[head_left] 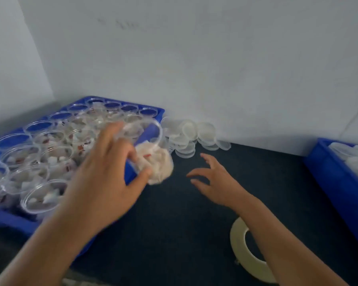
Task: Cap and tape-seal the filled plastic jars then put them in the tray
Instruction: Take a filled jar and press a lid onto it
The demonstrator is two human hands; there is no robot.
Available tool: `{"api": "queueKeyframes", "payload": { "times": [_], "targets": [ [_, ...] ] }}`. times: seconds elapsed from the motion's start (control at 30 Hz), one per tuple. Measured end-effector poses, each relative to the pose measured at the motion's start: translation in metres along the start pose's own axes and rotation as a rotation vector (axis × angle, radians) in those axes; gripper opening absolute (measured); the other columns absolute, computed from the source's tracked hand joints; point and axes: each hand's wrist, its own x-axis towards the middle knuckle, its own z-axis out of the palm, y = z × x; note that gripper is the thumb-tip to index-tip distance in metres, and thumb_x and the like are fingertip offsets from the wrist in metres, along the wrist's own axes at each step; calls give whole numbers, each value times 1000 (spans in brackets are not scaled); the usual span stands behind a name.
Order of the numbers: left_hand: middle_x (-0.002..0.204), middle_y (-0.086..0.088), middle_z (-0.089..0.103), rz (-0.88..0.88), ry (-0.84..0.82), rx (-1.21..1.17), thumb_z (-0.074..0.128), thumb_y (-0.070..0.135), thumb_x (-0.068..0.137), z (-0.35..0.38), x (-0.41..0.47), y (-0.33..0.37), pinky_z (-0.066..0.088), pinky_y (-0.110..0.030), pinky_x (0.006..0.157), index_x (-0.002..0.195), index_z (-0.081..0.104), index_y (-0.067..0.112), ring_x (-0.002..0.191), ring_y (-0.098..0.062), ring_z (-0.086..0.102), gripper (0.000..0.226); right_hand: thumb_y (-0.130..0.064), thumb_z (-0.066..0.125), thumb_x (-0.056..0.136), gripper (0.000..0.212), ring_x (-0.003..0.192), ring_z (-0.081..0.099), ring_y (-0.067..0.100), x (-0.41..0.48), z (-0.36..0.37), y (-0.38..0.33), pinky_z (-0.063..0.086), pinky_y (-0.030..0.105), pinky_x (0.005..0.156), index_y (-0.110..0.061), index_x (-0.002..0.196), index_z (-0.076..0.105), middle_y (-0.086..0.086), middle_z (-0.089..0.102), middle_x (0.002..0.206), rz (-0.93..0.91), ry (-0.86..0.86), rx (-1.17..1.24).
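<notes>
Jar [153, 159], clear plastic, white contents with a red fleck, no lid on, tilted with its mouth toward the far wall. Head view, motion-blurred. Left hand [105, 182] grips it, fingers and thumb curled round its side, over the right edge of the blue tray [8, 221] at left. Tray holds rows of open jars [39, 195]. Right hand [213, 180] hovers over the dark table [174, 234], fingers spread, holding nothing, just right of the gripped one. Loose lids [186, 137] are piled against the far wall. Tape roll [239, 244] lies flat under the right forearm. Second blue tray [335, 182] sits at right.
</notes>
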Motion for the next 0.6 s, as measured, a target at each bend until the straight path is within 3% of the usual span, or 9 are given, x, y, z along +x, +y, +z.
{"api": "queueKeyframes", "payload": {
  "times": [0.07,0.17,0.23,0.3,0.37,0.43,0.5,0.6],
  "targets": [
    [161,8,34,-5,-87,-85,78,46,83,33,-28,17,49,-36,83,93,43,37,130,-14,56,38,-39,62,107,30,162,16,29,58,2,3,25,44,128,-39,135,72,5,8,178,-22,3,-145],
    [171,23,2,-53,-317,-108,64,58,90,78,-63,26,45,-28,109,96,36,47,154,-2,30,32,-35,52,110,37,163,8,38,134,11,6,21,52,130,-34,144,67,11,4,179,-39,-50,-362],
    [171,30,-10,-83,-398,-94,61,61,90,94,-77,30,45,-22,110,99,39,50,156,4,23,26,-37,45,112,40,164,3,38,171,18,10,16,55,131,-34,146,64,8,4,180,-9,-89,-455],
    [174,18,19,-48,-406,-133,63,61,82,104,-83,34,55,-20,91,109,57,49,146,-2,47,30,-38,40,113,42,164,2,38,192,24,16,11,56,130,-34,148,62,2,14,179,-6,-131,-542],
    [162,11,47,-55,-390,-241,66,69,74,106,-82,37,51,-11,81,108,69,40,131,-5,62,45,-36,39,113,41,163,13,37,200,25,22,17,52,128,-31,144,64,-4,34,171,-44,-142,-575],
    [159,14,51,-58,-386,-287,69,82,71,109,-80,40,39,-4,86,98,68,39,127,1,62,50,-27,46,110,34,152,37,32,197,22,25,33,42,118,-23,133,71,-2,57,153,-107,-53,-582],
    [159,19,50,-65,-360,-328,72,85,70,113,-78,45,36,-2,86,86,62,40,123,7,61,48,-15,52,104,32,132,58,30,183,17,25,48,37,102,-18,126,75,1,69,136,-136,67,-509],
    [162,30,41,-91,-305,-353,78,75,71,119,-78,54,41,-2,80,80,52,39,123,21,54,45,-2,56,100,39,121,68,28,143,2,20,55,41,99,-20,127,78,3,72,135,-98,298,-132]
  ]
}}
